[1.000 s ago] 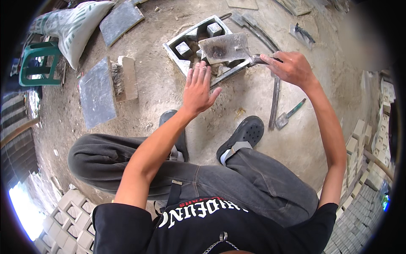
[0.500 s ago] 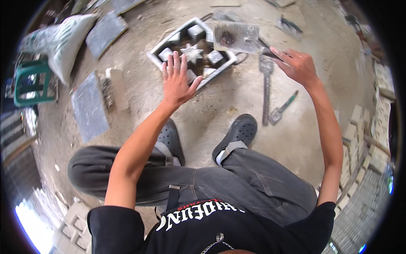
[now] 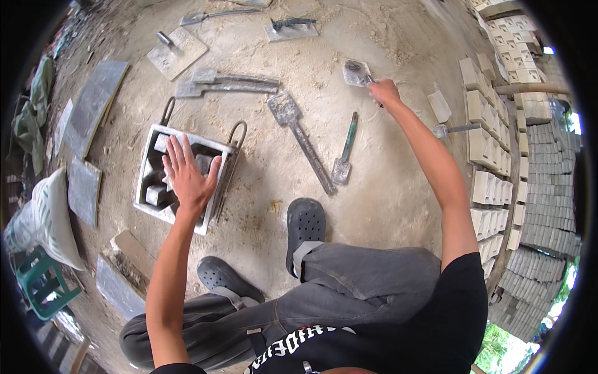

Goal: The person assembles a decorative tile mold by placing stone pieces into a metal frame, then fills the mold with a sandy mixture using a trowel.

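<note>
My left hand, fingers spread, lies over a square metal mould with blocky inner shapes and a wire handle on two corners. Whether the palm touches the mould I cannot tell; the hand hides its middle. Out to the far right, my right hand grips the handle of a trowel with a flat, grey-smeared blade. Between the two hands, a long flat metal tool and a small green-handled trowel lie on the floor.
Beyond the mould lie a plate with a grip, long-handled tools and a black-handled float. Pale blocks line the right side. Grey slabs, a white sack and a green stool are at left.
The view has swung to the right. My right hand has carried the trowel away from beside the mould, out over the floor to the right. My left hand remains over the mould, fingers spread.
</note>
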The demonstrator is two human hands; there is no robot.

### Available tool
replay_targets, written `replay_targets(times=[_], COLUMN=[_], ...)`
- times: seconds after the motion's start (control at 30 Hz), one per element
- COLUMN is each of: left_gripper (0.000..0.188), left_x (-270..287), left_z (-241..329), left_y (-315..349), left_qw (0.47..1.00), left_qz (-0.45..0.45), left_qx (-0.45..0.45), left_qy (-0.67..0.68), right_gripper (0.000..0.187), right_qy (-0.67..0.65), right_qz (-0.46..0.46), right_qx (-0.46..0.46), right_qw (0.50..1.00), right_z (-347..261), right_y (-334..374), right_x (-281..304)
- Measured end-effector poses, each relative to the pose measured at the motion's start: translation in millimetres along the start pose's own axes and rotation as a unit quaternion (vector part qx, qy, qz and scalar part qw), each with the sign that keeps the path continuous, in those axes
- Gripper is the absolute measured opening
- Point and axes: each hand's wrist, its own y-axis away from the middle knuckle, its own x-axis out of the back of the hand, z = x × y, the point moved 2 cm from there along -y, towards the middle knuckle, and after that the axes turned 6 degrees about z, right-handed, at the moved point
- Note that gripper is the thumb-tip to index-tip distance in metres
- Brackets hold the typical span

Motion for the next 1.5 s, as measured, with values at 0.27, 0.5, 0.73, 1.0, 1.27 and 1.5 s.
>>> replay_targets(times=[0.27,0.5,0.73,1.0,1.27,1.5], left_gripper=[0.094,0.099,0.106,0.097,0.048,0.068], left_x=[-15,-10,-19,-8,-7,12], left_z=[21,20,20,13,-6,-43], left_y=[-18,-21,-26,-13,-4,5], left_qw=[0.998,0.996,0.995,0.994,0.883,0.798], left_qz=[-0.010,-0.028,-0.048,0.054,0.212,0.131], left_qx=[0.061,0.068,0.080,0.087,0.197,0.183], left_qy=[-0.033,-0.044,-0.035,0.031,0.371,0.559], right_gripper=[0.025,0.018,0.030,0.029,0.040,0.040], right_qy=[-0.037,-0.236,-0.134,-0.141,-0.174,-0.160], right_qz=[0.035,0.025,0.102,0.061,-0.010,-0.145], right_qx=[-0.040,-0.103,-0.027,0.042,0.110,0.208], right_qw=[0.998,0.966,0.985,0.987,0.979,0.954], right_z=[-32,-55,-7,-3,-3,-54], right_y=[-165,-296,-312,-138,58,186], right_x=[-24,-55,-60,-39,-4,-6])
